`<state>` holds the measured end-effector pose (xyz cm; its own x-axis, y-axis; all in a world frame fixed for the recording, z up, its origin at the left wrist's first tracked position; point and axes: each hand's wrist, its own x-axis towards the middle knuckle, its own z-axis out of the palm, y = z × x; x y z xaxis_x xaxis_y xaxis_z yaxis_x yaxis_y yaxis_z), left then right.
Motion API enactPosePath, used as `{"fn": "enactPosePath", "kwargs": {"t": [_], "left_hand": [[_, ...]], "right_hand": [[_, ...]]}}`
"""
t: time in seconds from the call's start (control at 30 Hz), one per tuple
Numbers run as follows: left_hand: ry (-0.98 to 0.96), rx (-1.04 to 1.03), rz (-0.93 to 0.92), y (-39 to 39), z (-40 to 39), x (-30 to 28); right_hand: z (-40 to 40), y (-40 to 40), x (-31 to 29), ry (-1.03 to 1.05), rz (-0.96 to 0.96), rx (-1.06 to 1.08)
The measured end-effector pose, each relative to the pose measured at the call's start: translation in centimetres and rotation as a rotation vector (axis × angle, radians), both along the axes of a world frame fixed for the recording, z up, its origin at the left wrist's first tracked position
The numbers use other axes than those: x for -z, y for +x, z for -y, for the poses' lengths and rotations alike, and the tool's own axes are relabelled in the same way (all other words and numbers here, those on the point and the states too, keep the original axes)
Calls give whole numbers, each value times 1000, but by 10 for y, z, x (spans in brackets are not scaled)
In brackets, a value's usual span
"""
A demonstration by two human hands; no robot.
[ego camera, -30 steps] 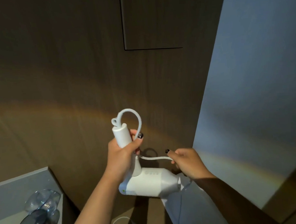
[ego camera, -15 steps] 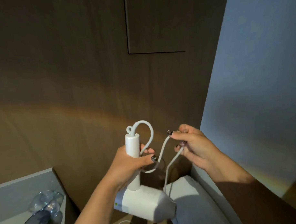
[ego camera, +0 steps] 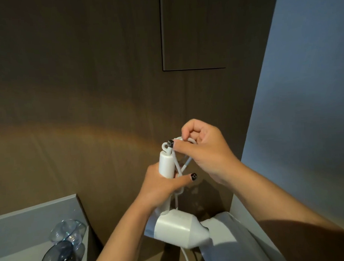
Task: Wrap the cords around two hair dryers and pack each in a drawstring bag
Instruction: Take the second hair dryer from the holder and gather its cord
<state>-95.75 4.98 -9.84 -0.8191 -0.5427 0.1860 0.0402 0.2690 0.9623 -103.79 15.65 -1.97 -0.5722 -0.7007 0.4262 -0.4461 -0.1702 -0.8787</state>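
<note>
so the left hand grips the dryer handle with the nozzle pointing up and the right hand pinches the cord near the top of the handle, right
Not quite. In the head view the hair dryer hangs with its handle end up and its nozzle low, pointing to the lower right, not up. The rest holds: the left hand grips the handle, and the right hand pinches the cord near the handle's top.
</note>
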Motion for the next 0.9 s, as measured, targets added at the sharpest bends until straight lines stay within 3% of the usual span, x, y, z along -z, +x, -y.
{"fn": "enactPosePath", "kwargs": {"t": [0.2, 0.33, 0.47, 0.57, 0.63, 0.73, 0.9], "left_hand": [[213, 97, 10, 10, 22, 11], [522, 95, -122, 11, 28, 24], [747, 134, -331, 6, 30, 29], [724, 318, -396, 3, 28, 22], [712, 373, -426, 3, 25, 16], [772, 387, -508, 2, 24, 12], [895, 294, -636, 5, 23, 3]], "right_hand": [[-13, -16, 18, 34, -157, 51], [-16, -27, 68, 158, -14, 76], [-14, -25, 115, 274, 257, 9], [-12, -20, 125, 292, 407, -132], [-10, -22, 127, 330, 407, -215], [-7, -24, 130, 390, 386, -266], [-12, -31, 147, 259, 522, -178]]}}
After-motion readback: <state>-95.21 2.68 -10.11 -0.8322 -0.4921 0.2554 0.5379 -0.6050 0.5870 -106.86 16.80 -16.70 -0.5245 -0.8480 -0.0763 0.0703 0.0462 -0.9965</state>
